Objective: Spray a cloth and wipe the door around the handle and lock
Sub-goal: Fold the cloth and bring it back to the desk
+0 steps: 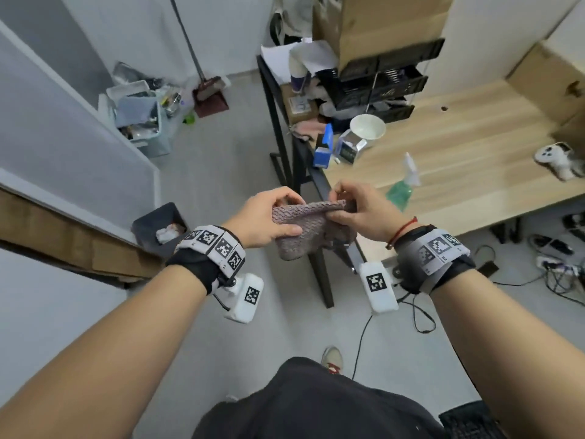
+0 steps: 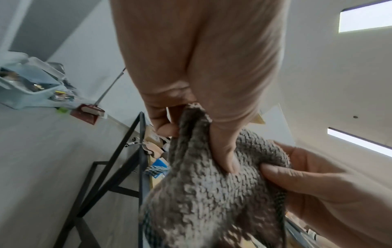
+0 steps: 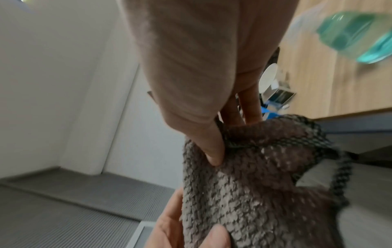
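I am holding the grey-brown knitted cloth point(image 1: 305, 228) between both hands in front of my body, above the floor. My left hand point(image 1: 264, 218) is pinching one side of it with the thumb on top, and my right hand point(image 1: 361, 209) is gripping the opposite edge with curled fingers. I judge that I am folding or bunching the cloth into a pad. To do this well, I am keeping a flat face outward and the loose dark-edged hem tucked in, so one hand alone can hold it later.

The clear spray bottle with green liquid point(image 1: 403, 183) is standing on the light wooden worktop point(image 1: 474, 147), just beyond my right hand. A white bowl point(image 1: 367, 126) and small blue boxes point(image 1: 324, 145) are standing further along. The door handle and lock are not visible. A dark waste bin point(image 1: 158, 224) and cables point(image 1: 421, 315) are lying on the floor near my feet.
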